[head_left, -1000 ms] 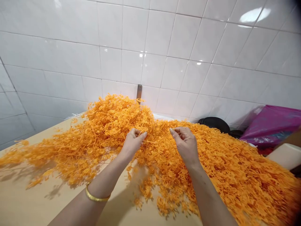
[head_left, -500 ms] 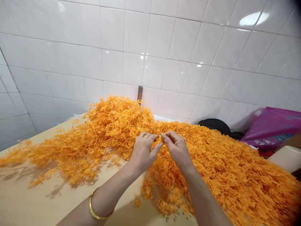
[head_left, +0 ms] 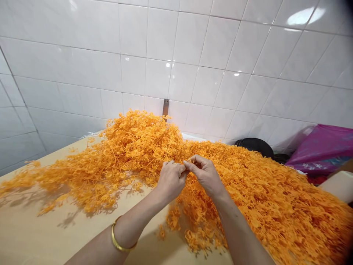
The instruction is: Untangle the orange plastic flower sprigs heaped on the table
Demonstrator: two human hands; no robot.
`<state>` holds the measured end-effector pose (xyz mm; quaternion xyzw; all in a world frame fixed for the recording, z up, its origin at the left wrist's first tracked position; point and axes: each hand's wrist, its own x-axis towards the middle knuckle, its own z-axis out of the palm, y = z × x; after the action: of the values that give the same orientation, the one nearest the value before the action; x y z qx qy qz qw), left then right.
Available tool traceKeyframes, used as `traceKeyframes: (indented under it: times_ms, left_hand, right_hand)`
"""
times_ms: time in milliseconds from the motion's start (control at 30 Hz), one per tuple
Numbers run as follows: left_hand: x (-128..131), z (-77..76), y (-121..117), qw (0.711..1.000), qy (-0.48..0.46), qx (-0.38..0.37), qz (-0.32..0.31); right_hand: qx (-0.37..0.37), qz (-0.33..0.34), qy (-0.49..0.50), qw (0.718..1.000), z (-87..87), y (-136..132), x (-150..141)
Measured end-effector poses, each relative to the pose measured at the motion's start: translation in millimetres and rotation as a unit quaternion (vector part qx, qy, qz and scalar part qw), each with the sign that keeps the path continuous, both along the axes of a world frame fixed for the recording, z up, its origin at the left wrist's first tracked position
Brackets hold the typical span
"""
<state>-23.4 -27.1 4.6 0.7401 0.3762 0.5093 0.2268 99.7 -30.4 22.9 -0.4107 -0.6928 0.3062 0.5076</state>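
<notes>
A large heap of thin orange plastic sprigs (head_left: 143,147) spreads across a pale wooden tabletop (head_left: 41,224), tangled and highest at the back. My left hand (head_left: 171,180) and my right hand (head_left: 205,175) meet above the middle of the heap, their fingertips close together. Both appear to pinch a thin orange strand (head_left: 183,164), though the fingers partly hide it. A gold bangle (head_left: 119,237) circles my left wrist.
A white tiled wall (head_left: 193,55) rises behind the table, with a metal strip (head_left: 165,108) upright against it. Round black objects (head_left: 255,146) and a magenta plastic bag (head_left: 322,147) lie at the back right. A white object (head_left: 338,186) stands at the right edge.
My hands have come together from their earlier spread positions, and their fingertips now nearly touch over the heap. The whole view has shifted slightly.
</notes>
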Motion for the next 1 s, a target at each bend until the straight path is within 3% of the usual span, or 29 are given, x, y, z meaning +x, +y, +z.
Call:
traceKeyframes:
  times_ms: [133,300,400,467,567,733,833,1000]
  left_hand:
    - [-4.3,5.8,-0.4,0.999,0.033,0.007,-0.007]
    - [-13.2,14.4,0.5,0.996,0.081,-0.038,-0.017]
    - [-18.5,16.8,2.9,0.990,0.065,-0.104,-0.074]
    - [-20.3,16.2,6.4,0.986,0.003,-0.144,-0.087]
    - [-19.8,13.3,13.3,0.967,-0.145,-0.202,-0.053]
    - [-16.8,8.3,21.4,0.882,-0.327,-0.336,-0.043]
    - [-14.5,3.6,23.6,0.848,-0.360,-0.385,-0.047]
    - [-6.8,-5.6,21.3,0.831,-0.360,-0.419,-0.068]
  right_hand:
    - [0.019,-0.062,0.006,0.998,-6.7,2.6,-7.0]
    - [-0.034,-0.091,0.118,0.988,-15.6,15.2,-1.3]
    - [-0.068,-0.208,0.263,0.940,-8.6,21.3,29.9]
    - [-0.073,-0.252,0.298,0.918,-1.6,22.3,51.8]
    - [-0.094,-0.257,0.242,0.931,2.2,22.6,67.1]
    - [-0.046,-0.285,0.068,0.955,-4.8,26.6,58.7]
    - [-0.053,-0.229,0.038,0.971,-1.1,21.4,49.3]
    - [-0.111,-0.042,-0.006,0.993,4.9,5.7,22.2]
